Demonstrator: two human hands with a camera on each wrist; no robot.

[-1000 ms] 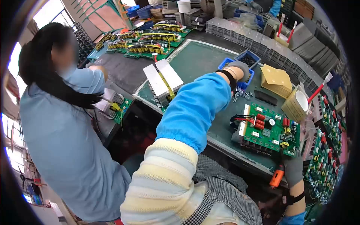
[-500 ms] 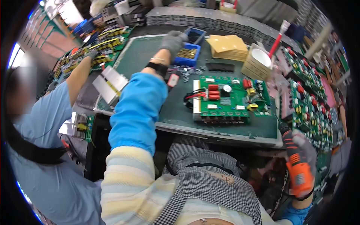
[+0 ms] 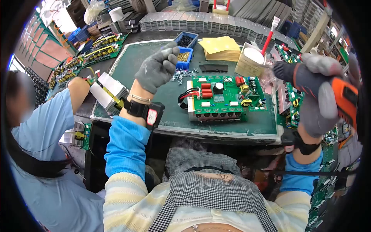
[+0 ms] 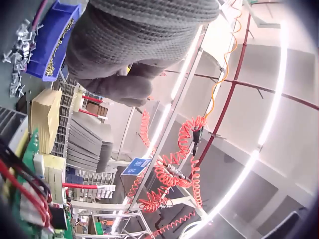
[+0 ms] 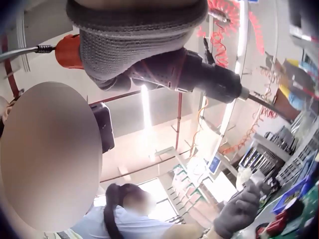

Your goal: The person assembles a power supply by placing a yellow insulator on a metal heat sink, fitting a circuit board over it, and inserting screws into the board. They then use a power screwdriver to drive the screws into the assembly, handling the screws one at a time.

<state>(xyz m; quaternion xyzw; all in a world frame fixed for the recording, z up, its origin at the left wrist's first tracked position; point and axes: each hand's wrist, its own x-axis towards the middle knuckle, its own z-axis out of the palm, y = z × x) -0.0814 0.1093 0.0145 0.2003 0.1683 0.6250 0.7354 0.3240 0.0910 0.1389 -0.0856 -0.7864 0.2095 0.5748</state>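
Observation:
My gloved left hand [image 3: 156,69] is raised left of the blue tray of brass-coloured screws [image 3: 183,57], fingers curled. In the left wrist view a small yellow piece [image 4: 129,68], which looks like a screw, shows between the fingers of the left hand [image 4: 129,47]. My right hand [image 3: 319,92] grips an orange and black power screwdriver [image 3: 344,96] above the right side of the bench, its tip pointing left. In the right wrist view the fingers wrap its dark body [image 5: 167,69]. A green circuit board [image 3: 220,94] on a metal heatsink lies between the hands, touched by neither.
Loose silvery clips [image 3: 179,75], a dark strip [image 3: 213,68], yellow sheets [image 3: 220,48] and a box with a white tub [image 3: 251,60] stand behind the board. Finned heatsinks [image 3: 109,92] are at left, beside a seated person [image 3: 46,127]. More boards line the right.
My left hand has lifted back from the trays toward me. The right hand has risen with the screwdriver from below the bench's right corner and turned it leftward. The head view has shifted.

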